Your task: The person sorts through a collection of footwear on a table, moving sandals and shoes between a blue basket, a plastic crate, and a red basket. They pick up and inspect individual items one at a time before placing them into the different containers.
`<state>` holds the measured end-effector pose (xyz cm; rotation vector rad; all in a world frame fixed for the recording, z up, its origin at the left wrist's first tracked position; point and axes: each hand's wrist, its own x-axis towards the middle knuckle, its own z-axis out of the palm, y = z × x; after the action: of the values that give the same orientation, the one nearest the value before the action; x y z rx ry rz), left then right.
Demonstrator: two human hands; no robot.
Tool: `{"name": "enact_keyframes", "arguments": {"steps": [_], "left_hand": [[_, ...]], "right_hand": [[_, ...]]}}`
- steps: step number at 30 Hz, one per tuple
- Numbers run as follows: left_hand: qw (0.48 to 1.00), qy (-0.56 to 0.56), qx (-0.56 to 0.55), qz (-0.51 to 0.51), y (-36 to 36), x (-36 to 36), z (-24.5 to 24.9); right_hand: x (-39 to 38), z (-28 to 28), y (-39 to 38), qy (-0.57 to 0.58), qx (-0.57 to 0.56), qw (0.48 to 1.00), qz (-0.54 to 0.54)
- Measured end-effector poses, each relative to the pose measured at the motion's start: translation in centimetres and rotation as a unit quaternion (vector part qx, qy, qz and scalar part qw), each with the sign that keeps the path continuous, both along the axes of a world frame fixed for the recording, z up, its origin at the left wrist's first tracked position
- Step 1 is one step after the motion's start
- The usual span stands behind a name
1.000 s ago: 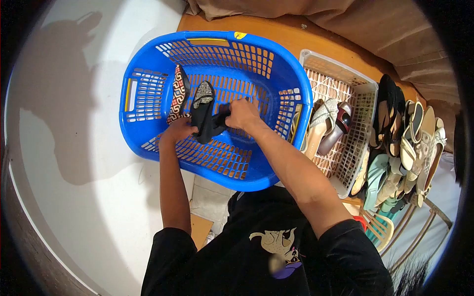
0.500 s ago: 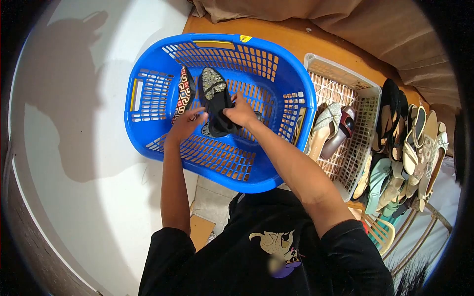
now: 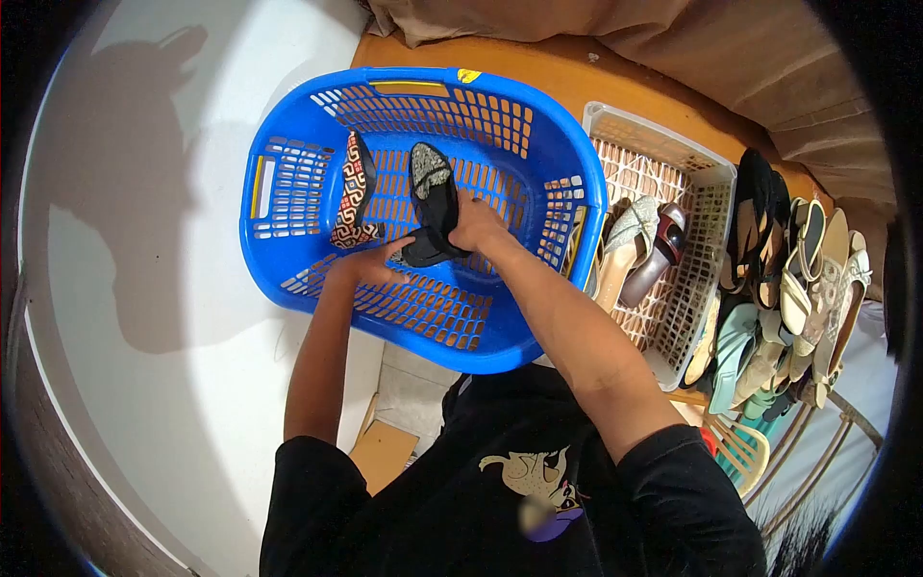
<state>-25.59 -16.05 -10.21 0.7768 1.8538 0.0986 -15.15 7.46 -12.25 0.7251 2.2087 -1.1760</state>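
Head view. Blue basket (image 3: pixel 481 360) is standing beside a white crate (image 3: pixel 708 162) on an orange-brown surface (image 3: pixel 538 58). Inside blue basket: 2 black shoes with glittery toes, crossing each other near the middle; patterned footwear (image 3: pixel 354 192), red, black and cream, is lying toward the left end. Right hand (image 3: pixel 475 223) is gripping the upper black shoe (image 3: pixel 438 200), toe pointing away from the person. Left hand (image 3: pixel 361 266) is reaching over the near rim, fingers parted at the toe of the lower black shoe (image 3: pixel 425 252); cannot tell whether it is gripping. White crate is holding a pale woven sandal (image 3: pixel 636 229) and a dark brown sandal (image 3: pixel 658 262).
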Motion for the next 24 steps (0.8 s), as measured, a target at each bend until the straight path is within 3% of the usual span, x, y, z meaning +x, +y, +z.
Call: {"name": "enact_keyframes", "arguments": {"steps": [2,4,7,9,11,12,13,15,17,18,19,21,23,24], "left_hand": [[1.000,-0.005,0.027,-0.011,-0.4,-0.1,-1.0],[0.998,-0.007,0.057,-0.030,0.0,-0.5,-0.8],[0.996,0.012,0.090,0.001,0.8,-0.4,-0.7],[0.981,-0.088,0.030,0.172,0.5,-0.6,-1.0],[0.978,-0.041,0.052,0.196,-0.7,-1.3,-2.4],[0.960,-0.075,0.089,0.254,-0.4,-1.5,-1.5],[0.936,-0.110,0.127,0.309,0.1,-1.6,-0.7],[0.936,-0.078,0.151,0.308,1.2,-1.5,2.1],[0.832,-0.099,0.245,0.488,2.8,-0.1,5.1],[0.801,-0.119,0.295,0.507,4.0,0.8,6.4],[0.798,-0.119,0.302,0.508,4.3,0.8,5.8],[0.798,-0.135,0.365,0.460,5.3,0.6,4.5],[0.776,-0.203,0.358,0.478,7.0,0.8,3.9],[0.826,-0.104,0.360,0.420,8.1,1.0,3.3]], "right_hand": [[0.2,0.6,0.0,-0.023,-0.008,0.999,0.027],[0.2,0.5,0.2,-0.175,-0.030,0.975,0.130],[0.7,-0.3,-0.7,-0.199,-0.043,0.973,0.108],[1.3,-1.2,-0.6,-0.166,-0.050,0.980,0.096],[1.1,-0.9,0.1,-0.151,-0.082,0.975,0.138],[1.1,0.2,0.1,-0.146,-0.075,0.977,0.137],[1.3,1.2,0.1,-0.109,-0.086,0.985,0.099],[1.7,3.0,0.5,-0.069,-0.087,0.992,0.059],[2.6,4.8,0.7,-0.024,-0.328,0.943,-0.059],[3.4,8.1,0.7,0.024,-0.389,0.911,-0.134],[3.8,8.5,0.7,0.027,-0.384,0.914,-0.129],[4.4,9.5,1.0,0.111,-0.544,0.813,-0.179],[5.3,10.5,2.4,0.144,-0.494,0.834,-0.198],[6.3,12.4,3.3,0.184,-0.459,0.842,-0.215]]}}
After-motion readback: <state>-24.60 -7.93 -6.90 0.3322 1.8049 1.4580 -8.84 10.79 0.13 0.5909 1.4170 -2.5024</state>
